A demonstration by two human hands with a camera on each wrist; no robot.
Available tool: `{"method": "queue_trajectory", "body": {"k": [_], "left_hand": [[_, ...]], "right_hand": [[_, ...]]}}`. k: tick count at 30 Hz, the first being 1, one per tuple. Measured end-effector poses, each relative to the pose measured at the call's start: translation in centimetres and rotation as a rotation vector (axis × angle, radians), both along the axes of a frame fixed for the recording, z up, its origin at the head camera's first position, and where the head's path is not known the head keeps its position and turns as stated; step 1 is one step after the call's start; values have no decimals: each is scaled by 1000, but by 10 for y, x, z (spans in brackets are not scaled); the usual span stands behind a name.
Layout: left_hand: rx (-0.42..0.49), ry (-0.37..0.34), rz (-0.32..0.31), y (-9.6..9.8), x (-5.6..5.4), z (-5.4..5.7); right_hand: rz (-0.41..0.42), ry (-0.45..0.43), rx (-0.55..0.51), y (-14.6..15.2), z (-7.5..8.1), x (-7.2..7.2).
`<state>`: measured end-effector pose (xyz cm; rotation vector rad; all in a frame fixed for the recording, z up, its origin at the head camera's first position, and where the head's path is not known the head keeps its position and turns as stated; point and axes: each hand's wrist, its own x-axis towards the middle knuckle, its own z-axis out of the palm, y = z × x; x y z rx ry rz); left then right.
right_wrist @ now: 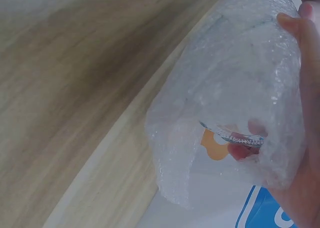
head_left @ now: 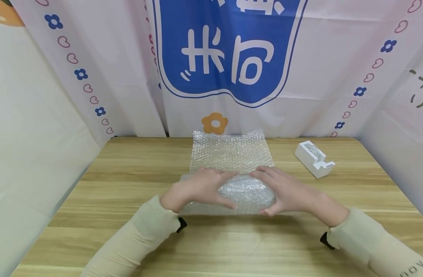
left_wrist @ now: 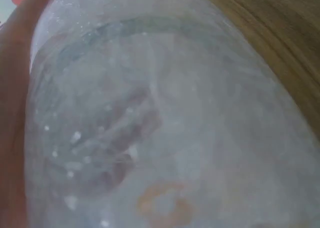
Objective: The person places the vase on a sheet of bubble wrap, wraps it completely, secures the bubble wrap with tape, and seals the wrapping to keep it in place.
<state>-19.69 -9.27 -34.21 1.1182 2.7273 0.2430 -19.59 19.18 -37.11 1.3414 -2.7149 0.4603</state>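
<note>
Pale backdrop cloth point(head_left: 322, 69) with flower-and-heart print, behind everything. Wood-grain desk point(head_left: 211, 242) in front of it. Bubble wrap sheet point(head_left: 228, 152) mid-desk, far end reaching the desk's back edge. Bubble-wrapped bundle point(head_left: 247, 192) at sheet's near end, between the hands; contents too blurred to name. Left hand point(head_left: 208, 186): grip holds bundle's left side. Right hand point(head_left: 284, 188): grip round its right end, thumb on near side. White tape dispenser point(head_left: 313, 157) right of sheet, apart from both hands.
</note>
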Motion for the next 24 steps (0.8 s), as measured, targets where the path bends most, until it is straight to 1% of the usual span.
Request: {"method": "queue_trajectory", "body": {"k": [3, 7, 10, 11, 13, 15, 18, 20, 22, 24], "left_hand": [[21, -32, -4, -3, -1, -2], [48, -49, -19, -6, -2, -5], [68, -43, -26, -8, -3, -8], [76, -41, -22, -8, -3, -8], [96, -15, 0, -8, -3, -9], [115, 44, 29, -7, -1, -9], [147, 184, 60, -6, 4, -8], [149, 295, 50, -5, 10, -6], [137, 388, 27, -4, 17, -6], [117, 441, 6, -3, 24, -8]], "right_hand": [[7, -12, 23, -1, 2, -2], [3, -45, 40, -3, 4, -4], [-2, -63, 49, -3, 4, -5], [-4, -67, 51, -4, 5, -5], [-3, -70, 53, -4, 5, -5], [-1, -70, 55, -4, 6, -6], [6, -69, 51, -5, 7, -6], [14, -69, 46, -5, 7, -7], [20, -74, 42, -5, 8, -8], [27, -78, 42, -5, 8, -9]]}}
